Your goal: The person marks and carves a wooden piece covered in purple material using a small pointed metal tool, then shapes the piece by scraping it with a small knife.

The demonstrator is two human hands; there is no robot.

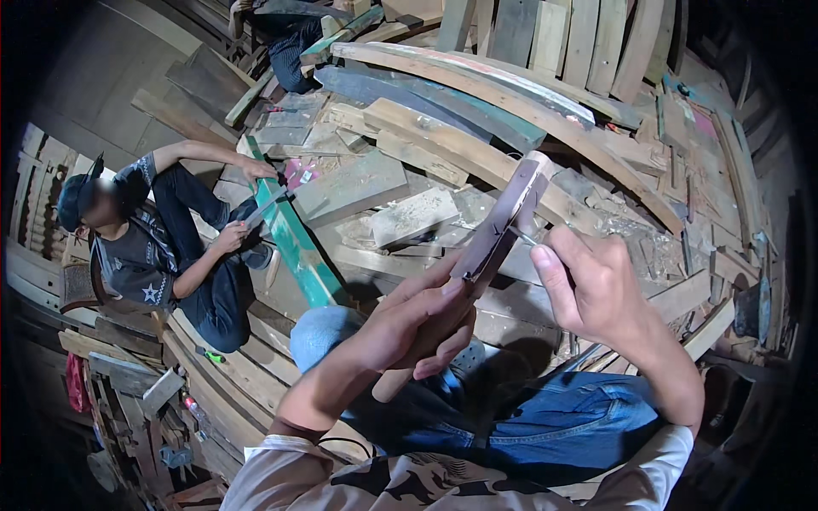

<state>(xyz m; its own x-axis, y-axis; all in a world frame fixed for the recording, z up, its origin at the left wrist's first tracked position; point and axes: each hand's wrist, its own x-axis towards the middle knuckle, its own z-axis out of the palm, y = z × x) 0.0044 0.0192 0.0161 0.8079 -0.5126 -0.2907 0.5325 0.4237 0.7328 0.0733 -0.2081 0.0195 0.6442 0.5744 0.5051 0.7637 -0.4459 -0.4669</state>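
Note:
My left hand [426, 324] is wrapped round the lower end of a wooden hand plane [503, 213], held tilted up in front of me. Its long face is purplish grey, with bare pale wood at the far end. A rounded wooden handle end [392, 385] sticks out below my left palm. Pinched between the thumb and fingers of my right hand [588, 281] is a thin metal rod [522, 236]. The rod's tip is at the plane's side, about midway along; whether it touches cannot be made out. The rest of the rod is hidden in my fingers.
To the left a co-worker [162, 238] sits holding a long blade-like tool [268, 207] over a green-painted board [294, 243]. Offcuts and shavings [413, 217] cover the ground ahead. Curved timbers [511, 94] lie beyond, with planks [588, 43] leaning behind them.

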